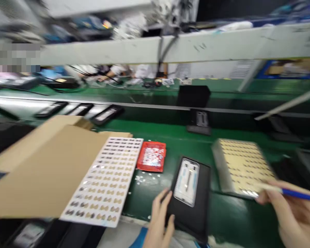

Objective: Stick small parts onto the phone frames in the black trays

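A black tray (pixel 189 220) lies in front of me with a pale phone frame (pixel 187 182) in its recess. My left hand (pixel 160 218) grips the tray's left edge, fingers along the side. In my right hand (pixel 291 210) is a blue pen-like tool (pixel 299 195) with a pale tip, pinched between thumb and fingers. That tip is over the near edge of a stack of yellowish sheets (pixel 244 165) bearing rows of small dark pieces; blur hides whether it touches. Left of the tray is a white sheet (pixel 105 179) with rows of tan and dark stickers.
A red dish (pixel 151 168) of white scraps stands beyond my left hand, with loose scraps around it. Brown cardboard (pixel 49 165) lies under the sticker sheet. More black trays (pixel 107 115) rest on the line behind. A pale beam (pixel 144 51) crosses above the bench (pixel 150 129).
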### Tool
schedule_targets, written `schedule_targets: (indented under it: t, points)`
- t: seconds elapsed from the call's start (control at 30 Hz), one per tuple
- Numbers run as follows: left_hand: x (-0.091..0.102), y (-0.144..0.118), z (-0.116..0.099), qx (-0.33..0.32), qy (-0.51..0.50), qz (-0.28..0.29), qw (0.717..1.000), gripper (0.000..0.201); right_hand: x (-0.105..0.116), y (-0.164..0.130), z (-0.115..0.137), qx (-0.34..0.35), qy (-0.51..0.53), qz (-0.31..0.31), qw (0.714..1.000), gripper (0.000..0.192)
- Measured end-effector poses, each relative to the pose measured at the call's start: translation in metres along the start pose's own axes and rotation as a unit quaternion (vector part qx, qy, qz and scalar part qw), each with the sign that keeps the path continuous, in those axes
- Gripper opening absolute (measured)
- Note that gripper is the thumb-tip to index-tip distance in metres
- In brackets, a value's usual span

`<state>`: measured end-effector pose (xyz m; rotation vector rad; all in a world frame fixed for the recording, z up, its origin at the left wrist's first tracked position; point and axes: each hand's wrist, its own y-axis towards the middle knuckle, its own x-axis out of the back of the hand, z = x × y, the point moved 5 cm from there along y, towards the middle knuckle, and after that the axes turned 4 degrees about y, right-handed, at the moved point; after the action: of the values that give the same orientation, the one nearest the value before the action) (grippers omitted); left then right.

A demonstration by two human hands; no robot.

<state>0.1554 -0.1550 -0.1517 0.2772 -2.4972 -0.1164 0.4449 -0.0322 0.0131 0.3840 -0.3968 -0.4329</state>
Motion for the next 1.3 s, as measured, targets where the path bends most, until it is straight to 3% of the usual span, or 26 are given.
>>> schedule_targets:
  t: [0.1,0.23,0.4,0.53,0.6,0.73,0.83,0.93,1.03,1.3]
  points:
    - [0.015,-0.005,-0.005,-0.146,0.156,-0.048,0.976,0.040,0.009,0.022,0.000,0.010,-0.041,0.010,0.999,0.045]
    - [0.013,-0.001,-0.004,-0.345,0.225,-0.018,0.911,0.019,0.009,0.037,-0.036,-0.021,-0.080,0.118,0.990,0.047]
    - [0.013,0.003,-0.004,-0.388,0.262,-0.004,0.883,0.018,-0.005,0.043,-0.055,0.035,-0.213,0.153,0.964,0.023]
    - [0.018,0.008,-0.010,-0.355,0.263,-0.014,0.897,0.016,-0.014,0.045,-0.060,0.060,-0.291,0.176,0.938,0.013]
    - [0.025,0.013,-0.016,-0.324,0.248,-0.023,0.912,0.015,-0.014,0.040,-0.054,0.065,-0.275,0.165,0.945,0.015]
    - [0.042,0.029,-0.042,-0.229,0.127,-0.041,0.964,0.011,-0.020,0.008,-0.021,0.031,-0.091,0.121,0.988,0.023]
    - [0.046,0.046,-0.065,-0.117,-0.071,-0.023,0.990,0.013,-0.045,-0.030,0.001,-0.050,0.070,0.153,0.984,0.019]
    - [0.034,0.061,-0.073,0.027,-0.236,0.001,0.971,0.013,-0.073,-0.068,0.012,-0.098,0.171,0.190,0.962,0.013]
    - [0.024,0.069,-0.070,0.114,-0.323,-0.012,0.939,0.015,-0.092,-0.092,0.014,-0.081,0.204,0.188,0.957,0.007]
    - [0.020,0.066,-0.057,0.159,-0.344,-0.067,0.923,0.019,-0.103,-0.109,0.013,0.049,0.168,0.186,0.967,0.025]
